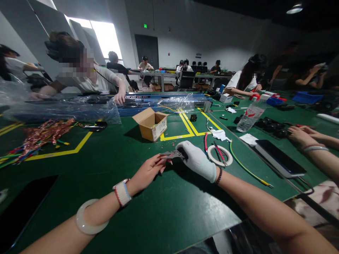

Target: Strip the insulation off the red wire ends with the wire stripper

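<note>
My gloved right hand [197, 158] is closed around the handles of a flat grey wire stripper [172, 154], whose jaws point left. The bare fingers of my left hand [149, 172] are pinched together at the tip of the tool. Whatever lies between those fingers is too small to make out. Beyond the hands stands an opened cardboard box [151, 131] with small scraps in it. To the right of the glove lie a roll of white tape [230, 159], with a red and black pen-like thing across it, and a green-yellow wire [246, 169].
A bundle of stripped copper wires [49, 135] lies at left, near a black tablet or phone [26, 208]. At right are a dark-topped device [279, 157], a plastic bottle [250, 118] and a co-worker's hands [304, 137]. Plastic-wrapped blue lengths [148, 102] line the far edge, where another person reaches in.
</note>
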Demonstrator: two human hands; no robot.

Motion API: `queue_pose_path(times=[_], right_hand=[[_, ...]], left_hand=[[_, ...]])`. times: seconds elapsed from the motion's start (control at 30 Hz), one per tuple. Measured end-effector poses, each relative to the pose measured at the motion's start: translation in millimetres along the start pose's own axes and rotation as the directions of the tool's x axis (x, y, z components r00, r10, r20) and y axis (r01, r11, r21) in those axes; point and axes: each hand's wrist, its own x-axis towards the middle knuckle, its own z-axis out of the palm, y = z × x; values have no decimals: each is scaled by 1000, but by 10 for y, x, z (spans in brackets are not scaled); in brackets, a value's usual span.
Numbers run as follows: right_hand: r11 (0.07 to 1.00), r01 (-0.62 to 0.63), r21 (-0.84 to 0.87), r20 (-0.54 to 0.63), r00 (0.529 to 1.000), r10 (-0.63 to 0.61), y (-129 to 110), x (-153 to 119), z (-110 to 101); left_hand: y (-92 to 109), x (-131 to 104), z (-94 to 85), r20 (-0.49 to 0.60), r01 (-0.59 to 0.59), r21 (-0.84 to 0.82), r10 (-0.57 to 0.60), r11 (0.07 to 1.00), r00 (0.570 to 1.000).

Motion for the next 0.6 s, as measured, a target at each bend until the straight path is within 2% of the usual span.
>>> queue_pose_path(times=[0.6], right_hand=[[986, -104, -133, 12, 994, 106, -80, 11, -65]], left_hand=[[-61, -3, -10, 45, -7, -9, 7, 1000, 999]])
